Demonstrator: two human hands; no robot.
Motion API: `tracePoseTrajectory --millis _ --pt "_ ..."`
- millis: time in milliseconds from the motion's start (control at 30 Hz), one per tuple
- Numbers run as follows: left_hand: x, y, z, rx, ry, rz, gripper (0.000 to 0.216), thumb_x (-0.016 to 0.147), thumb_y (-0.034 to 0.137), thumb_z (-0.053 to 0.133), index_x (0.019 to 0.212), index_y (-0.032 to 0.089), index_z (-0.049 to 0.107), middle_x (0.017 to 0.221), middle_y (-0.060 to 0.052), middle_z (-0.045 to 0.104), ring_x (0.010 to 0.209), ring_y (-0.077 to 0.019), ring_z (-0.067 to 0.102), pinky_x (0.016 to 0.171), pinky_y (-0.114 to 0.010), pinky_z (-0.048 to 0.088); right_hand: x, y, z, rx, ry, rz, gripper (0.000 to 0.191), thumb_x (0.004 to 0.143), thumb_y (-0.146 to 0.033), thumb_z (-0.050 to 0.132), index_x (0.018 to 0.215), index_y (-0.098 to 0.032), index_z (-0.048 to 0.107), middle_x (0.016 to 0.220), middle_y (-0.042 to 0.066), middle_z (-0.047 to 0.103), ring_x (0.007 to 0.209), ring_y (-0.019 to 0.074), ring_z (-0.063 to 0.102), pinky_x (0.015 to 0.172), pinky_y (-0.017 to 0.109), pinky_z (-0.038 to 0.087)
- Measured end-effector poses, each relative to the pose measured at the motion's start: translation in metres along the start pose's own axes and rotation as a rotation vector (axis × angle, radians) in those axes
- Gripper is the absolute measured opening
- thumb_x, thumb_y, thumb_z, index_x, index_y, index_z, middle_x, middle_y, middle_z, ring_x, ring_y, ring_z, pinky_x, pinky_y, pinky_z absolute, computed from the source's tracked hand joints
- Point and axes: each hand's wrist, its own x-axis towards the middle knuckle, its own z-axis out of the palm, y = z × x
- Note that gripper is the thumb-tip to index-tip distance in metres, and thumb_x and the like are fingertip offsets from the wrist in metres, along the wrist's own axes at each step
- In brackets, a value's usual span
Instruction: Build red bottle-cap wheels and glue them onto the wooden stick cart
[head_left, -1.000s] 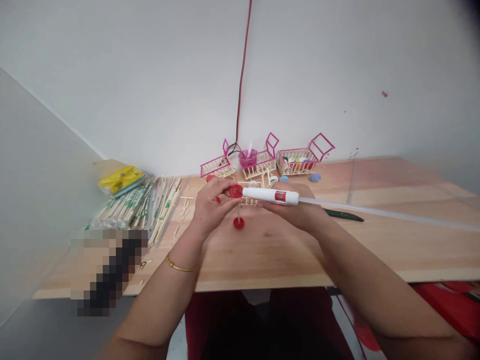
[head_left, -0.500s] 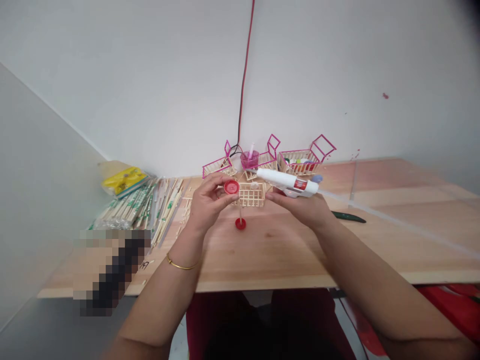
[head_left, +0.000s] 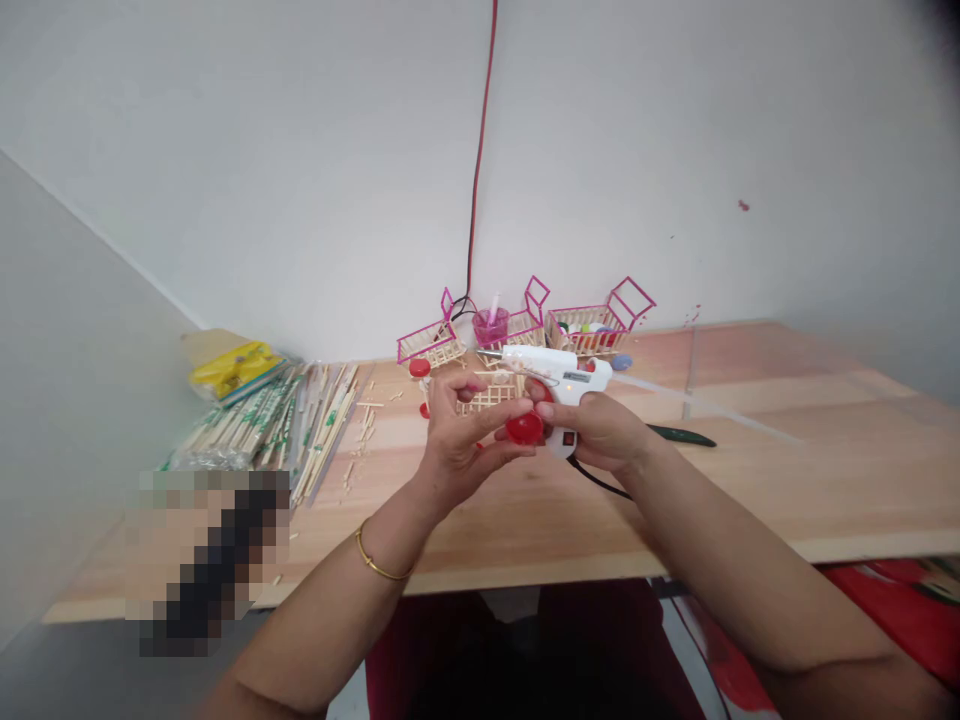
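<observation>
My left hand point(head_left: 469, 440) is closed with thumb and fingers around a red bottle cap point(head_left: 525, 428) at the near right corner of a small lattice cart point(head_left: 491, 396) made of wooden sticks. Two more red caps show at the cart's left side; the hand hides how they are fixed. In my right hand point(head_left: 600, 428) is a white glue gun point(head_left: 541, 360), its metal nozzle pointing left above the cart. My right fingertips come up to the red cap, and a bit of red shows behind them.
Behind stand purple-rimmed stick carts point(head_left: 589, 328) and a purple cup point(head_left: 491, 325) against the wall. Bundled sticks point(head_left: 247, 415) and a yellow bag point(head_left: 236, 372) lie left. A dark green curved object point(head_left: 682, 436) is at right. The gun's black cord point(head_left: 600, 480) trails nearby.
The cart has turned so that red caps show on its left. My left hand has moved right with a cap, close to my right hand. The glue gun has tilted, its handle now visible.
</observation>
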Motion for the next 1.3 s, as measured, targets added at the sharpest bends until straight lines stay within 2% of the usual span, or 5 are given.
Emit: tracePoseTrajectory --millis 400,533,733,900,1300 --pt "0.000 -0.001 0.005 0.043 0.073 0.052 0.056 0.066 0.042 0.078 0.116 0.026 0.058 0.099 -0.005 0.050 0.091 -0.0186 0.050 0.076 -0.033 0.046 0.001 -0.002 -0.004 -0.010 -0.024 -0.033 0.034 0.062 -0.033 0.082 0.080 -0.020 0.055 0.077 -0.001 0.062 0.068 0.0122 0.059 0.062 0.025 0.047" --pt "0.007 -0.004 -0.009 0.061 0.180 -0.092 0.037 0.065 0.041 0.080 0.084 0.018 0.057 0.078 -0.001 0.053 0.075 -0.0152 0.051 0.068 -0.029 0.044 0.001 -0.005 -0.006 -0.223 0.143 -0.159 0.032 0.062 -0.031 0.082 0.084 -0.020 0.061 0.094 0.003 0.069 0.084 0.0167 0.063 0.079 0.032 0.048" --pt "0.013 -0.024 -0.041 0.075 -0.381 -0.638 0.030 0.063 0.042 0.078 0.069 0.017 0.062 0.061 0.002 0.056 0.055 -0.0110 0.047 0.051 -0.024 0.034 0.001 -0.007 -0.006 -0.443 0.243 -0.199 0.030 0.066 -0.034 0.080 0.091 -0.022 0.069 0.094 0.002 0.070 0.093 0.0194 0.063 0.088 0.036 0.047" --pt "0.012 -0.027 -0.038 -0.038 -0.614 -0.653 0.018 0.079 0.032 0.061 0.072 0.016 0.069 0.071 -0.001 0.063 0.066 -0.0126 0.054 0.062 -0.025 0.037 0.004 -0.006 -0.008 -0.117 0.258 -0.212 0.030 0.062 -0.032 0.083 0.078 -0.021 0.060 0.081 -0.002 0.063 0.082 0.0152 0.062 0.075 0.030 0.049" --pt "0.007 0.008 -0.003 -0.938 -0.284 -0.986 0.025 0.080 0.037 0.065 0.081 0.012 0.065 0.058 0.000 0.062 0.054 -0.0102 0.058 0.057 -0.023 0.044 0.015 0.002 -0.015 0.013 0.212 -0.104 0.030 0.066 -0.034 0.081 0.080 -0.019 0.059 0.074 -0.003 0.061 0.059 0.0080 0.052 0.054 0.022 0.044"
